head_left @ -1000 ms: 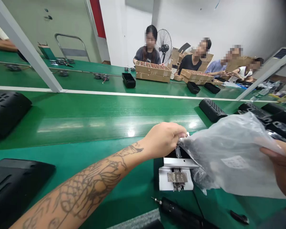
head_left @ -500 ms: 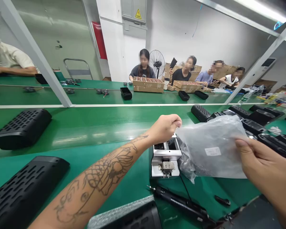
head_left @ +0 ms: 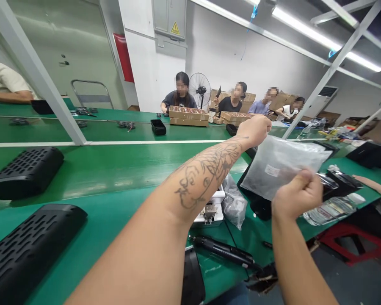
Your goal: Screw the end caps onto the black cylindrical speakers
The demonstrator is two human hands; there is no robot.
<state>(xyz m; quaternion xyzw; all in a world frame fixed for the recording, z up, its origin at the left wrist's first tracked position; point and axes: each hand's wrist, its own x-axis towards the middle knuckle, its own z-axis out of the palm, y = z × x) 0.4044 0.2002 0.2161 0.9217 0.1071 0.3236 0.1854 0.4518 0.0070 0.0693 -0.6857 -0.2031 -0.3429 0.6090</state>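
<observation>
A translucent plastic bag [head_left: 284,156] with a white label is stretched between my two hands over the right side of the bench. My left hand [head_left: 255,130] is closed at the bag's upper left corner, fingers pinched together. Lower down, my right hand [head_left: 298,192] grips the bag's bottom edge between thumb and fingers. Beneath my left forearm, partly hidden, sits a white device with a metal part [head_left: 209,214]. Beside it lies a crumpled clear bag [head_left: 235,203]. A black electric screwdriver [head_left: 224,250] rests on the green mat in front of the device.
Black slotted housings [head_left: 34,250] stand on the left. Clear plastic bottles [head_left: 332,209] and more black parts are at the right, near another person's hand [head_left: 368,182]. A red stool [head_left: 355,243] is below. Several people sit across the bench behind a white rail [head_left: 165,140].
Both hands have carried the bag to the right and my left hand is higher. My right hand has shifted to the bag's lower edge. The view has turned right.
</observation>
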